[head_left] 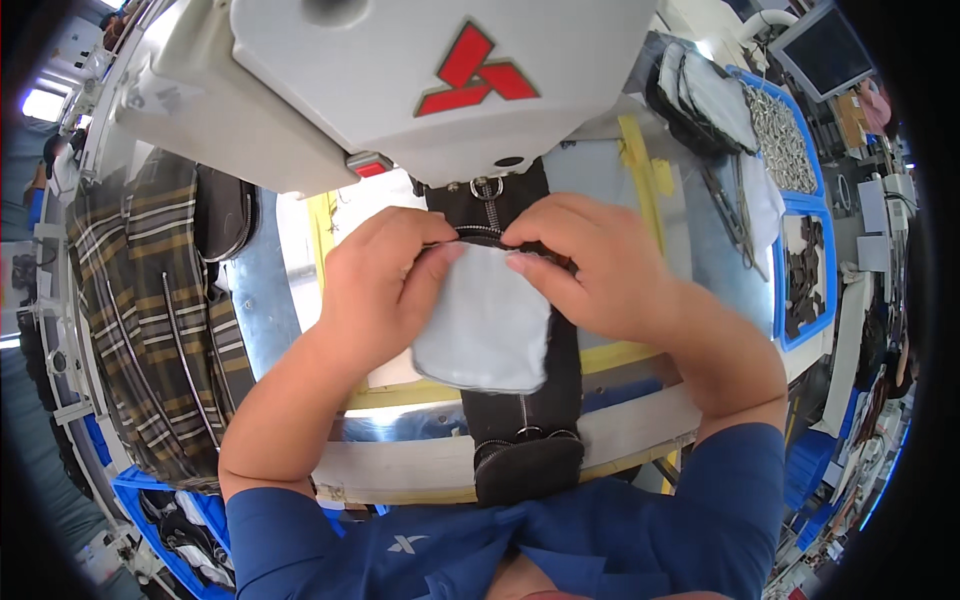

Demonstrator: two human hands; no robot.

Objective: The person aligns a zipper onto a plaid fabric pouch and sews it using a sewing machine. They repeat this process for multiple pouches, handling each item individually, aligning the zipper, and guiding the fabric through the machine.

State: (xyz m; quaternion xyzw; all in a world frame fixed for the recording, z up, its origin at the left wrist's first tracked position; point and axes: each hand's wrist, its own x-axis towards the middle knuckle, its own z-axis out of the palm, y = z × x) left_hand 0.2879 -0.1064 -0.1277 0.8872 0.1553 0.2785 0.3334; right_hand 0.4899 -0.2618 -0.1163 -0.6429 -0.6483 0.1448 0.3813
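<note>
A light grey fabric panel (485, 325) with rounded lower corners lies between my hands, a dark zipper edge along its top. My left hand (385, 275) pinches the upper left corner between thumb and fingers. At the upper right corner my right hand (590, 260) does the same. Beneath the panel runs a long black fabric strip (562, 375) with zippers and metal rings. Its near end, a rounded black flap (530, 470), hangs over the table's front edge toward me. Just beyond my fingers is the white sewing machine head (350, 90), which hides the strip's far end.
Plaid fabric pieces with zippers (150, 320) are piled at the left beside a black pouch piece (228, 215). On the right lie long-handled scissors or tongs (735, 215), stacked grey panels (705, 95), and blue trays of metal hardware (780, 135) and dark pieces (803, 275).
</note>
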